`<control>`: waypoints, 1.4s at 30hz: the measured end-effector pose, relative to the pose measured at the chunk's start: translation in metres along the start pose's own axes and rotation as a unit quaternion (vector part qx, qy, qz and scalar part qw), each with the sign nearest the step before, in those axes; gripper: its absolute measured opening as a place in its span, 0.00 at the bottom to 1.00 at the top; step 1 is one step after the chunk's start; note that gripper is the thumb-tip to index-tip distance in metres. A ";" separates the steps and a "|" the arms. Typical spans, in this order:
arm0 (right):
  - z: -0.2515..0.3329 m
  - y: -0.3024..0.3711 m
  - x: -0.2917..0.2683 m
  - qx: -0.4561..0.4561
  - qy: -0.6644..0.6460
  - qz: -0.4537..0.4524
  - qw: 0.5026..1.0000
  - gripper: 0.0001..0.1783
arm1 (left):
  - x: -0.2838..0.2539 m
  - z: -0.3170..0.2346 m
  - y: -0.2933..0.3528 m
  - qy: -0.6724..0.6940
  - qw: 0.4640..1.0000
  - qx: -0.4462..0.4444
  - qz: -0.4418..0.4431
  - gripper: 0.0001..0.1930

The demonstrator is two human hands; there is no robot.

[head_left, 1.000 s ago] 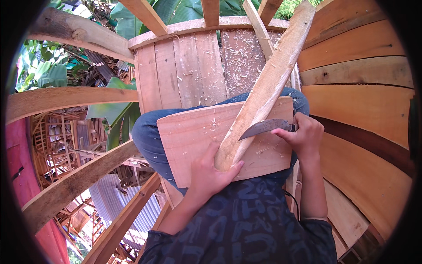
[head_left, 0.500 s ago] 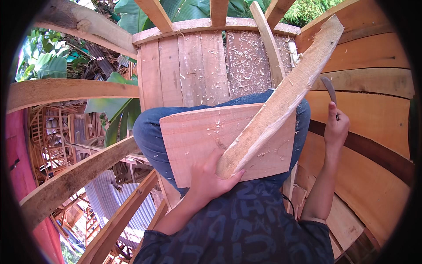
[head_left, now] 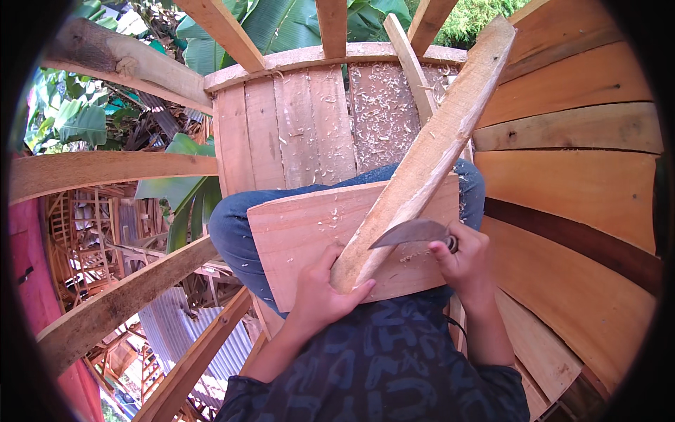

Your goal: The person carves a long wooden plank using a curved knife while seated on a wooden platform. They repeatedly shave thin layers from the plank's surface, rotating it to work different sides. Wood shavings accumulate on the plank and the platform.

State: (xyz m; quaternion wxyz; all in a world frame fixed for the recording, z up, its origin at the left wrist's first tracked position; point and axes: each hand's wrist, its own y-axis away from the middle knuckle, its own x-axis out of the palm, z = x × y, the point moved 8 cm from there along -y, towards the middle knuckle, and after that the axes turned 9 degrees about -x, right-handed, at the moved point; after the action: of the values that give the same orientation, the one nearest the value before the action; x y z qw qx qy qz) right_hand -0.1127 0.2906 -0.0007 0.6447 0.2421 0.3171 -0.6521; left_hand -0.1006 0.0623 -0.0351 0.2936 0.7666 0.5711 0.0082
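The fingers (head_left: 330, 271) of the left hand (head_left: 320, 299) are curled tight around the lower end of a long, rough wooden stick (head_left: 429, 155), holding it down on a flat wooden board (head_left: 302, 239) that lies across the person's lap, over blue jeans (head_left: 232, 225). The right hand (head_left: 464, 264) is closed in a fist on the handle of a curved knife (head_left: 411, 233), whose grey blade lies across the stick just above the left hand, edge against the wood. From there the stick slants up and to the right, its far end rising past the knees. Pale wood shavings (head_left: 383, 119) lie scattered on the plank floor (head_left: 295, 126) ahead of the knees. Curved wooden planks (head_left: 576, 141) form a wall on the right, and beyond the floor's edge stand timber beams (head_left: 105, 169) and large green leaves (head_left: 281, 21).
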 end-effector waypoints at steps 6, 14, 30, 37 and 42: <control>-0.019 0.005 -0.001 -0.028 0.151 0.024 0.988 0.28 | -0.001 0.001 0.000 0.013 1.000 -0.007 0.000 0.23; -0.088 -0.009 -0.087 0.119 0.060 -0.177 0.975 0.34 | -0.004 0.002 0.006 -0.004 0.999 0.038 0.009 0.24; -0.133 -0.021 -0.104 0.152 0.061 -0.199 0.966 0.36 | -0.007 0.003 0.009 0.007 0.999 0.032 0.000 0.22; -0.077 -0.003 -0.042 0.104 -0.025 -0.117 0.987 0.38 | -0.003 0.002 0.008 -0.040 0.998 0.020 -0.044 0.24; -0.024 -0.011 -0.006 0.048 -0.018 -0.025 0.998 0.34 | -0.009 0.002 0.015 -0.095 0.991 0.021 -0.091 0.25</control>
State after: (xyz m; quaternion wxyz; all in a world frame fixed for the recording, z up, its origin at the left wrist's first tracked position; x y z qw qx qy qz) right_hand -0.1258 0.3117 -0.0120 0.6213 0.2529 0.2794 -0.6870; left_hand -0.0899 0.0511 -0.0271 0.3303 0.7145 0.6080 -0.1037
